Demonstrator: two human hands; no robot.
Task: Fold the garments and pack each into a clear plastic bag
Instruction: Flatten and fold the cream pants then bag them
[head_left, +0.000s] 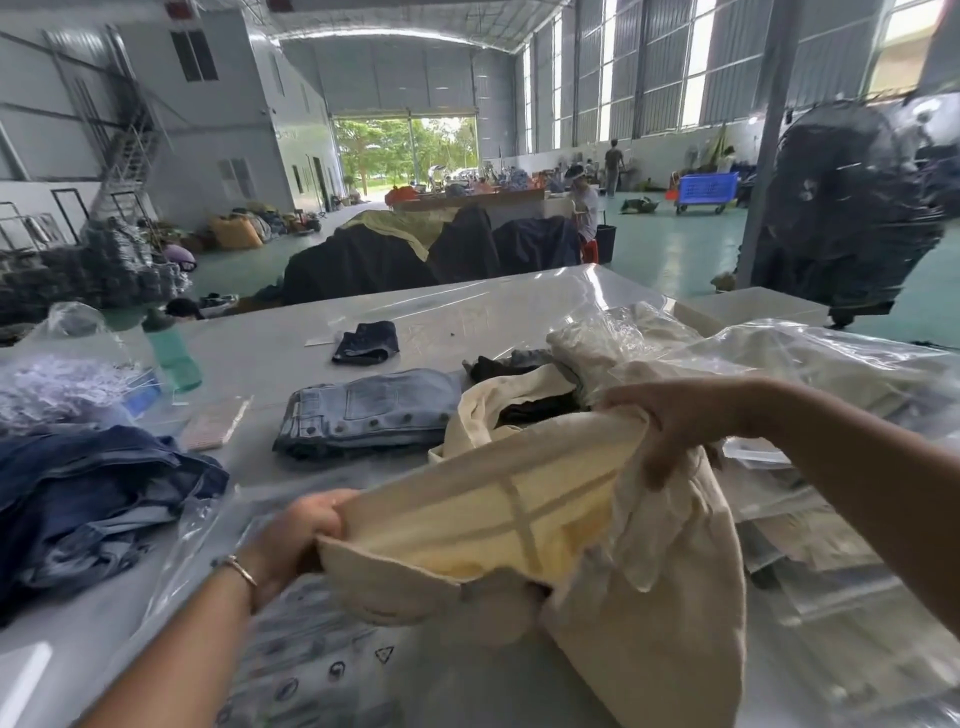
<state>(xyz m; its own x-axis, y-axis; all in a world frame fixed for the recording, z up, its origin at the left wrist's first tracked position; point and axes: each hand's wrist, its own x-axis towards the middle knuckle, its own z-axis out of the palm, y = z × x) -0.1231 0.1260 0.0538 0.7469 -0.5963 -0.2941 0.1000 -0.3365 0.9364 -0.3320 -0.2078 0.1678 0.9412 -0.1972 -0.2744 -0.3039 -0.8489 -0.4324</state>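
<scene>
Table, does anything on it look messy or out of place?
Mostly the dark denim heap at the left edge: crumpled and unfolded, unlike the light jeans folded flat mid-table. A small dark garment also lies alone farther back, loosely bunched.

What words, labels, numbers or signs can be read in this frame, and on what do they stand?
No text reads.
Clear plastic bag on the table: dark printed symbols, one a triangle, too blurred to read.
Cream fabric garment held by both hands: no label visible.
</scene>
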